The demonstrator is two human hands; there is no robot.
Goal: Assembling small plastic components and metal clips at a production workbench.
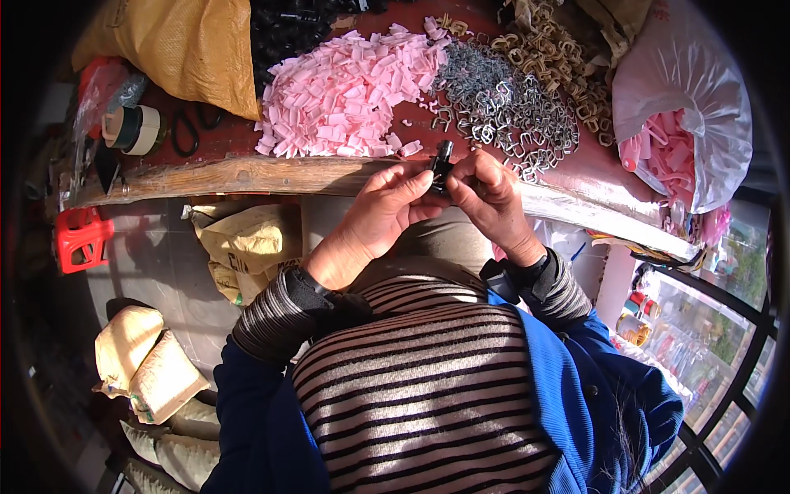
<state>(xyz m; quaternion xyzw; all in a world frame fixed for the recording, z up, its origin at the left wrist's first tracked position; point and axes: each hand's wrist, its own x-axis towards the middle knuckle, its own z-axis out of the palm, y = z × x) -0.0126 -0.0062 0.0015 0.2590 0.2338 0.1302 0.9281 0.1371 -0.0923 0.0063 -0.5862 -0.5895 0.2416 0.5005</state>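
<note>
My left hand [380,204] grips a small black plastic part [442,161] between thumb and fingers, near the front edge of the table. Beside it, my right hand [491,198] is closed in a pinch; whatever its fingertips hold is too small to make out. Both hands are close together over my lap. Just beyond them lies a large heap of flat pink plastic pieces [346,90]. To its right spreads a pile of silvery U-shaped metal pieces [527,115], with brass-coloured metal loops [553,51] behind.
Shiny black pieces [284,41] lie at the back, beside a yellow woven sack [185,49]. Scissors [191,130] and tape rolls [136,130] are at left. A white plastic bag [691,90] of pink parts stands at right. A red stool [82,239] and stuffed sacks [169,370] occupy the floor.
</note>
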